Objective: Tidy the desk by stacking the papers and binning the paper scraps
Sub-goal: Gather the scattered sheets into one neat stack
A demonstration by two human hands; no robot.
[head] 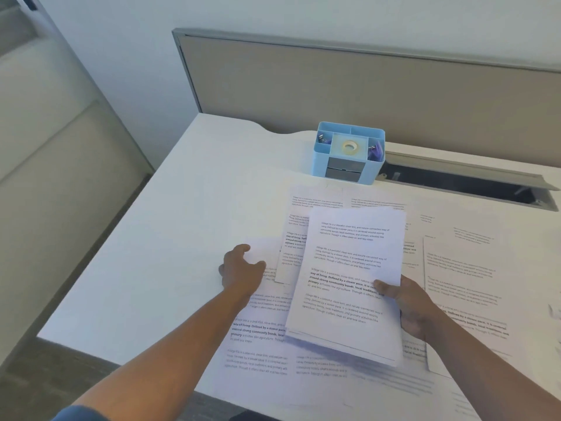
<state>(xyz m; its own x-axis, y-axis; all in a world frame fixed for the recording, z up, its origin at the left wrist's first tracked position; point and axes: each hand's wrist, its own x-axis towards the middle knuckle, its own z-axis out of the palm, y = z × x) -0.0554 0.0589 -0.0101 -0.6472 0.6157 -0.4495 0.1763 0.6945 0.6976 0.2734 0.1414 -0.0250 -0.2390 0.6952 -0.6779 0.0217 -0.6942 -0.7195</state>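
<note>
At the far left a pale cushioned seat [45,123] stands beside the white table [188,226], whose left part lies bare out to its edge. The left hand [243,270] reaches forward over that bare part and meets the left edge of a loose sheet [264,253]; its fingers are curled at the paper's border with the thumb lifted on top, though whether this grip actually pinches the sheet or only touches it cannot be told. Under and ahead of that hand, printed papers [267,332] lie spread flat and overlapping across the table, running down to its near edge. In the middle, a stack of papers [349,284] is held tilted a little above the spread sheets, text side up. The right hand [409,305] has it by the right edge: the thumb presses on the top page and the fingers go under the stack, a closed grip on the pile. Behind the stack, near the back of the table, sits a light blue desk organiser [349,153] with a roll of tape [349,146] in its centre compartment and clips in the side ones. To the right of it an open cable tray [470,180] runs along the back, beneath a beige partition [364,92]. Further right, more sheets [467,293] lie flat on the table, reaching the frame's edge.
</note>
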